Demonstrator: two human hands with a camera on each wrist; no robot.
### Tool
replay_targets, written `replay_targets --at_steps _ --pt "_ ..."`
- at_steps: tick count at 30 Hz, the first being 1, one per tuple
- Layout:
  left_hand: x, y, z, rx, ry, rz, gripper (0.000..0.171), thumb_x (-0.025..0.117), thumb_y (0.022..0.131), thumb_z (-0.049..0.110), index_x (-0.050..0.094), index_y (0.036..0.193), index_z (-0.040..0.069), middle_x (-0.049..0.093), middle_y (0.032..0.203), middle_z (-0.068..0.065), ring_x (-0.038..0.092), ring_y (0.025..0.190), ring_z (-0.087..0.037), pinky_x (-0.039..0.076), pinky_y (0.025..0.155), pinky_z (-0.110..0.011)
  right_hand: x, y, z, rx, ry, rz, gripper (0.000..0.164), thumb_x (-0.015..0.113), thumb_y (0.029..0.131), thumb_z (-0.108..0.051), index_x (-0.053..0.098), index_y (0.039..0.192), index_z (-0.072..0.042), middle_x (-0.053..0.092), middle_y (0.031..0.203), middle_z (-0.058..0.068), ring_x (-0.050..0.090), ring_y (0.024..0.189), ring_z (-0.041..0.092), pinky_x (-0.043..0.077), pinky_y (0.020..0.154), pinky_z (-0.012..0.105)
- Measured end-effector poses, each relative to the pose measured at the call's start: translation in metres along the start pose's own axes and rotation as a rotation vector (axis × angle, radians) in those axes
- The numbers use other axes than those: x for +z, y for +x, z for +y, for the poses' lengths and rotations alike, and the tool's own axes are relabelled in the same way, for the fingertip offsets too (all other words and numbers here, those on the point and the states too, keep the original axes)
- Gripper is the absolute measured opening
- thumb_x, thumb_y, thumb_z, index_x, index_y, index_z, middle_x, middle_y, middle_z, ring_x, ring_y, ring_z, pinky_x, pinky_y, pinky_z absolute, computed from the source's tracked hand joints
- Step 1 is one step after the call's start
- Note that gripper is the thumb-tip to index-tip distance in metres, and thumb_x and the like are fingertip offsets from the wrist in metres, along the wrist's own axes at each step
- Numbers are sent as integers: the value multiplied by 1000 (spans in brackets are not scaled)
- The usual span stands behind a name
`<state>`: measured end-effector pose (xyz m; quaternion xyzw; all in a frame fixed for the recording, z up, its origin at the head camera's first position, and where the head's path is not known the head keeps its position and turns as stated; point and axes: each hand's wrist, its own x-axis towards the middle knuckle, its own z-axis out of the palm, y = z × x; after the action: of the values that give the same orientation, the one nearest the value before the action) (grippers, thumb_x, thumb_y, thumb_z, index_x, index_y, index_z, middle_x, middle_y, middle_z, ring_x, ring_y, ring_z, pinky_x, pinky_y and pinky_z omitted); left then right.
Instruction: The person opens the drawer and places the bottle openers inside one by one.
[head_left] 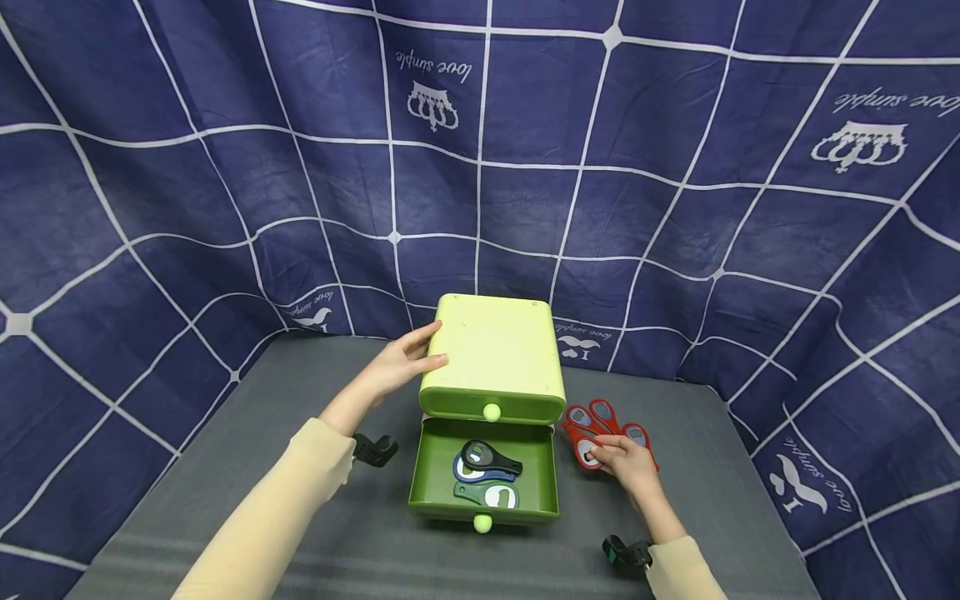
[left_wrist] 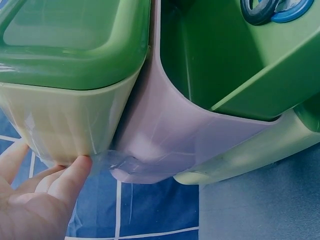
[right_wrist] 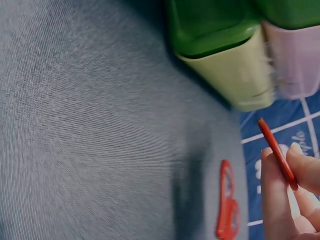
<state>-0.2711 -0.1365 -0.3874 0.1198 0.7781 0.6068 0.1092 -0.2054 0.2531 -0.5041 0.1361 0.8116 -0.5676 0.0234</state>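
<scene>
My left hand [head_left: 401, 362] rests against the left side of a yellow-green drawer unit [head_left: 495, 342], fingers extended; in the left wrist view its fingertips touch the pale side wall. Below the top section, a green drawer [head_left: 418, 485] is pulled out. Inside it lie a black bottle opener [head_left: 504, 463], a blue one [head_left: 487, 478] and a green one [head_left: 471, 492]. To the right of the unit, my right hand [head_left: 628, 465] pinches a red bottle opener [right_wrist: 278, 154] between thumb and fingers, edge-on in the right wrist view. Other red bottle openers [head_left: 604, 413] are close beside that hand.
Round pale-green knobs [head_left: 483, 523] mark the drawer fronts. The unit's middle section is pink [left_wrist: 150, 135]. A grey cloth [head_left: 330, 533] covers the table, and a blue curtain with white lines [head_left: 525, 208] hangs behind and at both sides.
</scene>
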Motion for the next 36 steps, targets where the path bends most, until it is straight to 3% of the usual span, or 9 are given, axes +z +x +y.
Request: replay_targets --at_steps 5,12,24,30,36 --pt "0 0 1 1 -9 -2 78 69 94 26 25 158 19 19 165 -6 20 152 -25 24 122 -44 -12 -10 -11 13 8 -27 41 72 90 -15 61 123 7 75 92 4 67 79 3 60 83 35" --pt "-1 1 1 -12 9 1 79 70 93 29 25 158 21 18 165 -4 19 152 -25 23 123 -45 -24 -24 -28 -11 28 -53 44 73 90 -16 59 126 6 75 90 -1 68 80 2 60 78 27" --pt "-1 2 -1 -14 14 4 79 70 93 31 25 158 22 18 165 -2 19 152 -24 23 123 -44 -29 -43 -45 -17 52 -89 43 74 89 -16 60 123 6 72 89 0 69 80 5 58 73 21" --pt "-2 2 0 -13 15 3 80 70 93 32 25 158 22 18 165 -2 19 152 -24 23 123 -44 -26 -49 -49 -31 84 -159 38 73 88 -9 61 119 8 74 86 1 71 79 7 59 73 23" --pt "-2 2 -1 -11 16 1 79 70 93 31 25 158 22 19 165 -2 20 152 -23 24 123 -44 -11 -55 -61 -115 41 -272 36 74 87 -11 62 115 10 74 87 3 68 76 7 59 71 25"
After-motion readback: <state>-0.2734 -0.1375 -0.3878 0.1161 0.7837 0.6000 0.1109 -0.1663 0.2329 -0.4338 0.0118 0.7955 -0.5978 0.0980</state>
